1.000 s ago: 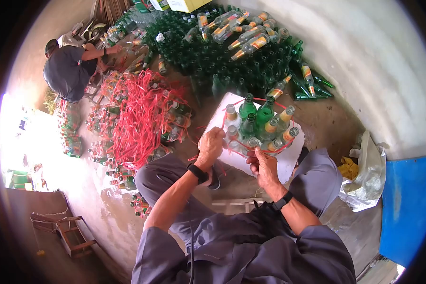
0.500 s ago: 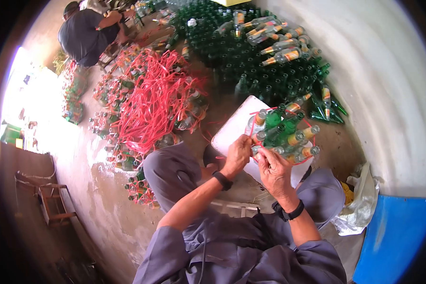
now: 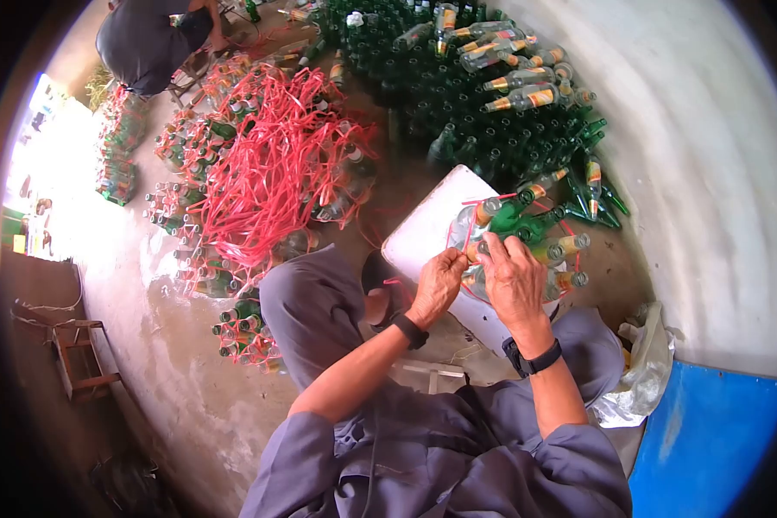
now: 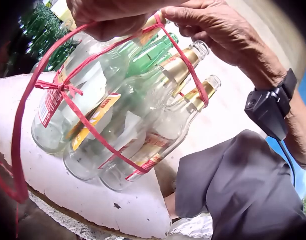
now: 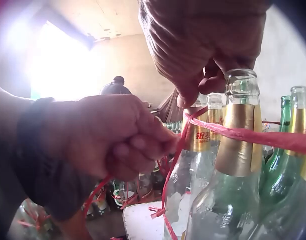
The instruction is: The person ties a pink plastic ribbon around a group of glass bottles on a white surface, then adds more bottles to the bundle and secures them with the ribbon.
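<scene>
In front of me a group of clear and green glass bottles (image 3: 551, 252) stands on a white board (image 3: 427, 226), with red plastic strip (image 4: 90, 129) running round it and knotted at one side. My left hand (image 3: 439, 281), fingers curled, grips a length of this strip at the near left of the group. Over the near bottles, my right hand (image 3: 516, 281) pinches the strip at the neck of a gold-labelled bottle (image 5: 195, 137). There the strip crosses itself, and a strand (image 5: 238, 133) stretches to the right past other necks. The right fingertips are partly hidden behind the bottle tops.
A heap of red strip (image 3: 272, 164) covers tied bottle bundles on the left. Many green bottles (image 3: 423, 95) stand at the back, with labelled bottles (image 3: 527, 97) lying on top. Another person (image 3: 151, 43) sits at the far left. A white sack (image 3: 643, 363) and blue panel (image 3: 716, 432) are at right.
The right hand has moved from the bundle's near edge up over the bottle necks. The left hand has come closer to it. The head view has shifted, and some bottles now lean more.
</scene>
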`<state>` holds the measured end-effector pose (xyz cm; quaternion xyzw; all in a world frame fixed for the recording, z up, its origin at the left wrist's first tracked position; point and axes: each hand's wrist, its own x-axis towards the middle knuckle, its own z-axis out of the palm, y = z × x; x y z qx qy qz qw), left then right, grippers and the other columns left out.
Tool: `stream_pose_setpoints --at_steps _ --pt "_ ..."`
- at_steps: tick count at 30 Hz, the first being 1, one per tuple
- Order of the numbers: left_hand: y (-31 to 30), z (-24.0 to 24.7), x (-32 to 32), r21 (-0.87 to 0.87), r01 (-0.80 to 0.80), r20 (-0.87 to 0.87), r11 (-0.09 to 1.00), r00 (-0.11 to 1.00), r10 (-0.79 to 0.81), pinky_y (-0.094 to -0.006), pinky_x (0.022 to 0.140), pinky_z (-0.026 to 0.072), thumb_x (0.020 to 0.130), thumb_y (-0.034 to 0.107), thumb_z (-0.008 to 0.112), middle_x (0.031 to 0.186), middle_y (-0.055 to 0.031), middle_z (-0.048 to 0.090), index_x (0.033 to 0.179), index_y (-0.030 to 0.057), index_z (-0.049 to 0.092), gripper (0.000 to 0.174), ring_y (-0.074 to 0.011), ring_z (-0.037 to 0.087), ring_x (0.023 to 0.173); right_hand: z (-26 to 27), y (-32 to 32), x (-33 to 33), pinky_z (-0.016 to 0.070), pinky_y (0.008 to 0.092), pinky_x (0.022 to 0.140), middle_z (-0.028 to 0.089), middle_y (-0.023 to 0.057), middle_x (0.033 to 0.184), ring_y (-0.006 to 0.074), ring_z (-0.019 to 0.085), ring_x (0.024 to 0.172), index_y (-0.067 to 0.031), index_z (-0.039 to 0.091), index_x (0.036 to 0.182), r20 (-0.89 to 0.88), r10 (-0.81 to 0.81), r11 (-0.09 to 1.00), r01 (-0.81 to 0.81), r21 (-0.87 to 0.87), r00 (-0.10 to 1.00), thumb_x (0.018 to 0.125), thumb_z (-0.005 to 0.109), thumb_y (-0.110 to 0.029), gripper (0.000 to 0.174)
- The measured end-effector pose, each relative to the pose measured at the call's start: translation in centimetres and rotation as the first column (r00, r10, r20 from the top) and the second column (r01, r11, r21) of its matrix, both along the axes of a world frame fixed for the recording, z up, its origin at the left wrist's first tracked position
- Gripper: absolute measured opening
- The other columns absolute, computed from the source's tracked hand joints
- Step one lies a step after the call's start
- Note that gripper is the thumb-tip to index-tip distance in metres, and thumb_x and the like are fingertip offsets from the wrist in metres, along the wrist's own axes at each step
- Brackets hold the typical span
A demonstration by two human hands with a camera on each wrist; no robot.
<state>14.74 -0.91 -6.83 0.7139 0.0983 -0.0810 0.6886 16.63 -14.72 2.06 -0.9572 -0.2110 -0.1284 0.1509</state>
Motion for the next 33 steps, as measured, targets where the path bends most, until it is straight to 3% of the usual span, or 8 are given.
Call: stream_pose_setpoints --at_steps 1,2,15,19,21,30,32,33 --pt "-0.3 0.1 -0.1 -0.032 0.011 -0.038 0.999 0.999 -0.012 -0.0301 0.064 0.0418 0.094 0.024 0.055 0.073 -0.0029 0.057 0.093 -0.0029 0.065 0.029 -0.0115 0.05 0.07 -0.1 -0.3 0.0 0.0492 0.0427 0.063 0.057 0.0101 0.086 0.0313 0.062 0.08 -0.0074 0.064 0.114 -0.009 0.018 1.0 -0.018 0.013 1.0 0.08 0.076 -0.01 0.036" --pt "-0.7 -0.1 -0.1 -0.029 -0.03 0.023 0.999 0.999 0.031 -0.0369 0.062 0.0444 0.097 0.024 0.056 0.068 -0.0142 0.058 0.09 -0.0045 0.063 0.03 -0.0188 0.053 0.065 -0.2 -0.2 0.0 0.0491 0.0426 0.063 0.056 0.0103 0.085 0.0313 0.062 0.079 -0.0064 0.064 0.113 -0.003 0.024 0.999 -0.024 0.046 1.0 0.079 0.075 -0.009 0.036" --pt "-0.1 -0.9 -0.3 -0.037 0.007 0.004 0.999 1.0 -0.007 -0.0386 0.065 0.0447 0.098 0.023 0.055 0.073 -0.0159 0.061 0.093 -0.0025 0.063 0.027 -0.0244 0.054 0.067 -0.8 -0.5 1.1 0.05 0.0409 0.063 0.056 0.0094 0.084 0.0307 0.062 0.08 -0.0053 0.064 0.11 0.042 0.04 0.987 -0.046 0.157 0.998 0.078 0.074 -0.006 0.033" --pt "-0.1 -0.8 -1.1 0.015 0.002 0.099 1.0 0.995 -0.004 -0.0362 0.062 0.0433 0.097 0.022 0.055 0.068 -0.0101 0.056 0.094 -0.0021 0.063 0.026 -0.0173 0.051 0.065 -1.0 -0.4 0.8 0.0505 0.0414 0.063 0.055 0.0091 0.083 0.0301 0.062 0.08 -0.006 0.064 0.109 0.056 0.044 0.981 -0.053 0.186 0.998 0.077 0.073 -0.005 0.034" --pt "0.0 1.2 -1.4 -0.094 -0.019 -0.009 0.995 1.0 0.018 -0.0237 0.053 0.0308 0.097 0.015 0.056 0.067 0.007 0.045 0.086 0.0037 0.063 0.018 -0.0036 0.037 0.061 -1.1 -0.5 0.8 0.0508 0.0414 0.063 0.055 0.0089 0.083 0.0298 0.062 0.08 -0.0065 0.064 0.109 0.065 0.026 0.981 -0.038 0.189 0.998 0.076 0.073 -0.005 0.034" --pt "-2.5 -1.9 -0.6 -0.036 -0.002 0.04 0.999 0.999 0.004 -0.0216 0.048 0.0287 0.101 0.018 0.054 0.064 0.008 0.044 0.096 0.0032 0.064 0.018 -0.0019 0.035 0.055 -2.2 -1.3 1.3 0.0524 0.0383 0.061 0.057 0.0082 0.085 0.0266 0.063 0.08 -0.0034 0.064 0.111 0.126 0.04 0.986 -0.059 0.154 0.991 0.077 0.07 -0.012 0.035" --pt "-2.7 -2.3 -0.7 -0.044 -0.051 0.038 0.998 0.998 0.053 -0.0306 0.059 0.0436 0.096 0.023 0.055 0.07 -0.0065 0.06 0.101 -0.0019 0.066 0.027 -0.013 0.054 0.064 -2.5 -1.0 1.2 0.0509 0.04 0.061 0.055 0.0079 0.081 0.0277 0.063 0.077 -0.0082 0.063 0.107 0.136 0.018 0.981 -0.044 0.191 0.991 0.075 0.075 -0.01 0.035" --pt "-2.8 -2.5 -0.9 -0.043 -0.052 0.045 0.998 0.998 0.054 -0.0306 0.059 0.0436 0.096 0.023 0.055 0.07 -0.0065 0.06 0.101 -0.0019 0.066 0.027 -0.013 0.054 0.064 -2.5 -1.1 1.1 0.0509 0.04 0.061 0.055 0.0079 0.081 0.0277 0.063 0.077 -0.0082 0.063 0.107 0.143 0.019 0.98 -0.047 0.192 0.99 0.075 0.075 -0.01 0.035"
